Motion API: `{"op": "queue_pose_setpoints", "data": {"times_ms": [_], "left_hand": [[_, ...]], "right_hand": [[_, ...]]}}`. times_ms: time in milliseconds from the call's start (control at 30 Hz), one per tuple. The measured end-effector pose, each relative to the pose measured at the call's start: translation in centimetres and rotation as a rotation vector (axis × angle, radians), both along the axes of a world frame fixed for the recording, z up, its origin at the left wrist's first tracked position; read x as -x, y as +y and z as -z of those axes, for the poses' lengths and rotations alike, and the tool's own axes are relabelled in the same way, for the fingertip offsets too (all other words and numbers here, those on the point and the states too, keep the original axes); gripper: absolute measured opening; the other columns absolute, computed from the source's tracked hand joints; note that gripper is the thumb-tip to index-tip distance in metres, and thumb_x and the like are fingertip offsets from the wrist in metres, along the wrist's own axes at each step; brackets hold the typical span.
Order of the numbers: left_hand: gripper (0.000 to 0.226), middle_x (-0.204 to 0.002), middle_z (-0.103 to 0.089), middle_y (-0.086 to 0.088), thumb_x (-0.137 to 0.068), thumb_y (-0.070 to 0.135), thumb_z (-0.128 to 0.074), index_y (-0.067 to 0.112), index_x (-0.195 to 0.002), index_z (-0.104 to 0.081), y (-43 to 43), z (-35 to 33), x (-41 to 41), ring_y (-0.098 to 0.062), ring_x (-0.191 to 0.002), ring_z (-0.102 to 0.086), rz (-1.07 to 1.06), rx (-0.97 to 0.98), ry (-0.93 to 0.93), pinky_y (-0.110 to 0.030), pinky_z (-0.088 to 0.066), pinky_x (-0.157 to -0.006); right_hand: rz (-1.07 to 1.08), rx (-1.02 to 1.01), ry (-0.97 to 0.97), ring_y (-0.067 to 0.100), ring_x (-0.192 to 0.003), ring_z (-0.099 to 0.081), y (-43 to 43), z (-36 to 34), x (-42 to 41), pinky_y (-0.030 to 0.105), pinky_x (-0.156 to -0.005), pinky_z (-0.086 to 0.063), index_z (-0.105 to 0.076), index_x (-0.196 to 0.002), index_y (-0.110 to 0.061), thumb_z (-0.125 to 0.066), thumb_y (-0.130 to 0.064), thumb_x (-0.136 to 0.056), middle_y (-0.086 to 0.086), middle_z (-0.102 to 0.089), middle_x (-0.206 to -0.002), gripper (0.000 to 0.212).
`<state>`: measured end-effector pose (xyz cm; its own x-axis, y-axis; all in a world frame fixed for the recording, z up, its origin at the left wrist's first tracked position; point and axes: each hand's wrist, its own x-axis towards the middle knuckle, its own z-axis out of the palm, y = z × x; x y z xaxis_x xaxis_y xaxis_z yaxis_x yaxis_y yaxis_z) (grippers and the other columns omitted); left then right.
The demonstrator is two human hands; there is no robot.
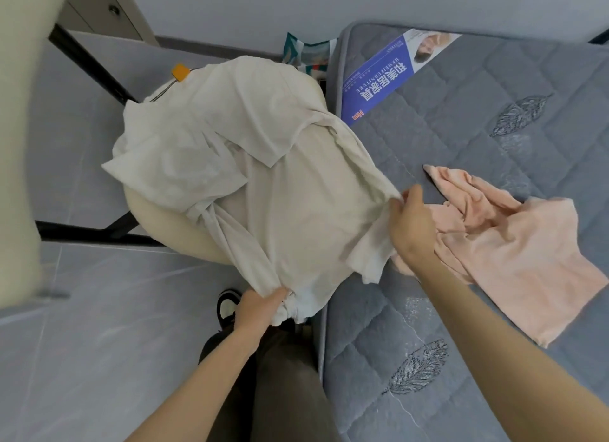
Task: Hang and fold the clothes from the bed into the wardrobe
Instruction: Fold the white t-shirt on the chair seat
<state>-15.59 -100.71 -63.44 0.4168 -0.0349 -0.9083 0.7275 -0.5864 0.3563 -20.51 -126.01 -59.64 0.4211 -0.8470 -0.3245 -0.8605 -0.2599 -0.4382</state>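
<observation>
A cream-white shirt (263,164) is spread over a round beige seat (171,230) beside the bed. My left hand (260,309) grips a bunched corner of the shirt's hem near my legs. Over the mattress edge, my right hand (412,224) pinches the other corner of the hem. A peach-pink garment (514,253) lies crumpled on the grey quilted mattress (494,105), just right of my right hand. The wardrobe shows only as a cream panel (19,145) at the far left.
A blue and white label (379,79) lies on the mattress's far corner. A patterned bag (306,52) stands between the seat and the bed. Black frame legs (89,62) cross the grey tiled floor (99,342). My shoe (227,306) is below the shirt.
</observation>
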Motion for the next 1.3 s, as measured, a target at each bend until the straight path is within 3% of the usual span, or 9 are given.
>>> {"op": "queue_pose_setpoints", "data": {"times_ms": [133,300,400,533,633,800,967,1133,1300], "left_hand": [[0.014,-0.084,-0.06,0.003,-0.083,0.01,-0.068,0.013,-0.092,-0.058,-0.9,-0.7,1.1,-0.014,-0.078,-0.054,-0.039,0.008,-0.071,-0.021,-0.039,-0.059],[0.041,-0.104,-0.063,-0.004,-0.077,0.016,-0.073,0.011,-0.111,-0.052,-1.2,-0.9,1.7,-0.016,-0.089,-0.06,-0.051,0.032,-0.163,-0.031,-0.055,-0.068],[0.051,-0.101,-0.06,-0.009,-0.075,0.012,-0.074,0.012,-0.115,-0.043,-1.6,-2.0,1.9,-0.022,-0.085,-0.063,-0.112,0.05,-0.07,-0.035,-0.058,-0.054],[0.04,-0.09,-0.067,-0.013,-0.081,0.024,-0.068,0.01,-0.114,-0.051,-2.0,-2.9,2.2,-0.02,-0.056,-0.064,0.077,0.002,0.137,-0.033,-0.056,-0.057],[0.036,-0.1,-0.062,-0.003,-0.088,0.024,-0.058,0.012,-0.121,-0.054,-2.1,-2.4,3.2,-0.019,-0.082,-0.059,0.201,-0.023,0.215,-0.027,-0.045,-0.072],[0.073,-0.127,-0.05,-0.005,-0.08,0.01,-0.073,0.01,-0.14,-0.032,-2.6,-0.6,5.5,-0.021,-0.112,-0.047,-0.021,0.043,0.211,-0.032,-0.038,-0.098],[0.113,-0.138,-0.046,-0.004,-0.052,0.024,-0.091,0.008,-0.142,-0.025,-3.5,0.4,8.0,-0.024,-0.127,-0.044,-0.145,0.097,0.356,-0.037,-0.035,-0.109],[0.031,-0.12,-0.056,-0.01,-0.087,0.013,-0.064,0.007,-0.115,-0.05,-3.2,0.6,9.4,-0.02,-0.101,-0.052,-0.025,0.013,0.065,-0.027,-0.039,-0.082],[0.016,-0.104,-0.051,0.006,-0.1,0.019,-0.044,0.021,-0.115,-0.041,-4.3,-3.2,9.0,-0.01,-0.091,-0.048,-0.063,0.134,-0.169,-0.025,-0.035,-0.082]], "right_hand": [[0.074,0.142,-0.201,0.022,-0.095,-0.055,-3.2,-2.2,0.3,0.025,-0.074,-0.034,-0.05,-0.112,-0.007,-0.036,0.001,-0.09,0.004,-0.061,-0.104,0.027],[-0.09,0.258,-0.155,0.03,-0.098,-0.049,-5.1,-2.4,0.1,0.029,-0.069,-0.03,-0.058,-0.106,-0.008,-0.034,0.013,-0.073,0.011,-0.046,-0.105,0.045],[-0.236,0.39,-0.168,0.034,-0.099,-0.049,-5.5,-3.5,-0.7,0.033,-0.074,-0.032,-0.067,-0.098,-0.011,-0.04,0.008,-0.077,0.011,-0.049,-0.103,0.039],[-0.403,0.483,0.182,0.037,-0.119,-0.037,-5.5,-3.2,0.2,0.04,-0.094,-0.023,-0.065,-0.11,-0.02,-0.037,-0.007,-0.086,0.01,-0.044,-0.137,0.039],[-0.309,0.265,0.403,0.039,-0.14,-0.012,-4.3,-1.6,1.6,0.048,-0.111,-0.012,-0.047,-0.132,-0.022,-0.047,-0.002,-0.086,0.01,-0.01,-0.158,0.051],[-0.047,0.201,0.083,0.034,-0.096,-0.047,0.2,0.6,4.0,0.039,-0.079,-0.032,-0.051,-0.105,-0.003,-0.053,-0.005,-0.084,0.018,-0.052,-0.107,0.022],[0.616,-0.45,-0.134,0.025,-0.068,-0.054,0.4,3.1,5.4,0.03,-0.056,-0.047,-0.055,-0.089,0.002,-0.061,-0.017,-0.086,0.009,-0.056,-0.072,0.02],[0.81,-0.522,-0.26,0.024,-0.075,-0.056,-0.9,5.4,5.0,0.031,-0.054,-0.045,-0.056,-0.109,-0.011,-0.074,-0.032,-0.078,0.007,-0.062,-0.091,0.042],[0.603,-0.231,-0.309,0.019,-0.076,-0.053,-0.5,3.5,5.0,0.028,-0.065,-0.041,-0.049,-0.094,-0.007,-0.062,-0.025,-0.09,-0.003,-0.052,-0.074,0.022]]}}
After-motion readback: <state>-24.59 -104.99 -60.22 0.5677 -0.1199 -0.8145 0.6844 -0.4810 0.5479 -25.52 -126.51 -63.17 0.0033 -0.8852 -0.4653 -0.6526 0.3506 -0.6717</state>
